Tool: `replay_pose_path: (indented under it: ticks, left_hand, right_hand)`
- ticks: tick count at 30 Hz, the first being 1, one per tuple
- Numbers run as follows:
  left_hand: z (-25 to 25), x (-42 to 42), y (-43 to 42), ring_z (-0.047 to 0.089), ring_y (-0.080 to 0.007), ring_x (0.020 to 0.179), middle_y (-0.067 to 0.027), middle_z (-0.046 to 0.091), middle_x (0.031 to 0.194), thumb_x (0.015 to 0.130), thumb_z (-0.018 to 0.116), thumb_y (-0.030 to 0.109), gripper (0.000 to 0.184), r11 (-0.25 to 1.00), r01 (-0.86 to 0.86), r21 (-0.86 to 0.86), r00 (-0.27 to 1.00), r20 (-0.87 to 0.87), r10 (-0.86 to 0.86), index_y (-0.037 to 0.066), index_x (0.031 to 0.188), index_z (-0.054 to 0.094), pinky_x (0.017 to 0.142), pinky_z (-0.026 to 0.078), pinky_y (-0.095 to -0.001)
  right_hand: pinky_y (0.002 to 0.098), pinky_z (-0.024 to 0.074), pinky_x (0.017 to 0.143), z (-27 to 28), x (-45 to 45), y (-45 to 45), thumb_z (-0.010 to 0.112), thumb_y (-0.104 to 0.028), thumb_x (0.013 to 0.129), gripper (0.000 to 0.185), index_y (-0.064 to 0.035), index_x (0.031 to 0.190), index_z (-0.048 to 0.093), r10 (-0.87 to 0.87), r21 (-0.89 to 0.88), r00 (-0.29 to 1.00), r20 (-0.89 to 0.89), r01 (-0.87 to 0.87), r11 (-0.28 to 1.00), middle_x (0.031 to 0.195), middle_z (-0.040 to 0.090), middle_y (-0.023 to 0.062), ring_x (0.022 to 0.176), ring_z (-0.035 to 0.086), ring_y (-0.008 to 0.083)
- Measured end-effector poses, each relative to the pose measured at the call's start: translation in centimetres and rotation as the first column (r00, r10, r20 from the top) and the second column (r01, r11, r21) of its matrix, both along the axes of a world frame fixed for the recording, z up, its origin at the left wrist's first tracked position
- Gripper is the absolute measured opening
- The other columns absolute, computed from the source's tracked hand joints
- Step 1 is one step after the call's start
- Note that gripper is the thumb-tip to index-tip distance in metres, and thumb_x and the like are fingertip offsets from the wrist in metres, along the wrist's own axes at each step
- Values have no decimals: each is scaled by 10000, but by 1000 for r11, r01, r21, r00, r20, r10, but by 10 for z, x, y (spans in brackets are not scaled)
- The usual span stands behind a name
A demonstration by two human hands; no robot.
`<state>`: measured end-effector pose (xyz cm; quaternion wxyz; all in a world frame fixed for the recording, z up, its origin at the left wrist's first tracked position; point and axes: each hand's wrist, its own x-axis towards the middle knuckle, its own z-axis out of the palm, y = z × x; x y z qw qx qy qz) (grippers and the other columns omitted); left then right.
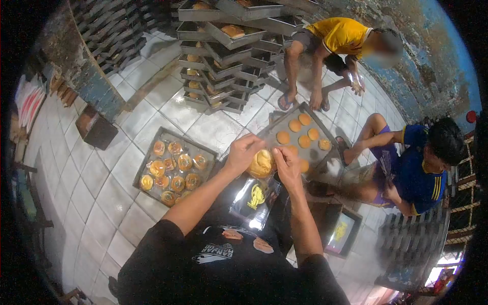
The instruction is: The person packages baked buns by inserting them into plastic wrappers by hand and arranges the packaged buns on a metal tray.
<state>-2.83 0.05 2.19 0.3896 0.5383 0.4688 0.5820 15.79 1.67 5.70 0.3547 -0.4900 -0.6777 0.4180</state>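
Note:
My left hand (243, 154) and my right hand (287, 168) are raised in front of me, fingers closed at the two sides of a clear plastic bag. A golden bun (261, 163) sits in that bag between them. Below, on my lap, lies a stack of clear bags (255, 199) with yellow print. To the left on the floor is a metal tray (137, 175) of wrapped buns. Beyond my right hand, a second metal tray (318, 123) holds several unwrapped buns.
Tall crisscrossed stacks of metal trays (231, 61) rise ahead. A person in yellow (343, 35) and a person in blue (414, 162) sit at the right. A brown box (96, 127) stands at left, and a framed tray (341, 231) lies at lower right.

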Motion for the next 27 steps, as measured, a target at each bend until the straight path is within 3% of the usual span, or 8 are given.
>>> replay_pose_path:
  ticks: [4,6,14,16,19,22,24,27]
  left_hand:
    - [-7,2,8,586,-75,786,-15,664,853,1053,559,183,229,984,-101,-146,948,286,140,18,930,659,742,497,-259]
    - [-3,3,6,577,-69,770,-10,656,845,1057,556,189,232,975,-134,-175,915,357,189,30,910,638,731,495,-256]
    - [31,5,-15,563,-70,716,11,619,797,1059,560,216,252,980,-68,-189,829,535,160,44,881,606,676,470,-243]
    - [50,-6,-21,581,-91,769,-19,633,860,1038,583,202,257,965,-159,-210,942,259,211,27,852,615,718,468,-251]
    - [21,-17,-3,577,-143,833,-77,645,934,1016,607,183,266,925,-366,-98,930,-13,367,-14,837,614,750,468,-295]
    - [19,-30,-40,592,-198,927,-121,640,1028,991,628,179,260,963,-269,18,960,-71,269,-40,850,627,795,471,-331]
    - [-26,-34,-58,571,-147,993,-75,636,1030,975,631,143,208,972,-226,-63,969,-114,218,-1,830,666,868,450,-296]
    - [-39,-33,-69,572,-130,1005,-49,666,1094,946,674,165,184,781,82,-619,911,365,194,20,1047,724,900,436,-288]
  right_hand:
    - [277,489,646,-2,2,2,602,-262,1025,286,7,949,663,-25,56,998,55,21,998,786,625,8,712,580,114]
    - [258,453,538,11,3,6,591,-271,1039,310,-29,855,653,-255,-276,866,-431,142,950,702,575,-9,601,524,85]
    - [238,393,508,57,-9,-16,621,-269,1022,329,-35,791,629,-238,-279,929,-283,158,947,631,519,-27,581,464,50]
    - [254,356,540,66,-8,-14,631,-268,1012,324,-30,793,630,-212,232,977,12,203,951,631,493,-37,626,418,31]
    - [267,311,545,32,7,5,629,-289,1012,319,-64,787,630,-200,-131,976,-87,188,973,638,463,-58,638,375,27]
    - [265,320,512,18,11,-27,623,-316,1017,316,-99,788,641,-180,-412,965,-193,87,907,650,471,-74,585,385,32]
    - [244,353,498,-17,16,-49,620,-323,1019,307,-92,821,664,-192,-545,973,-127,93,833,668,526,-61,559,432,39]
    - [284,530,664,-45,10,-76,592,-247,1036,250,-27,967,688,-275,-687,921,-276,11,726,789,659,33,702,631,135]
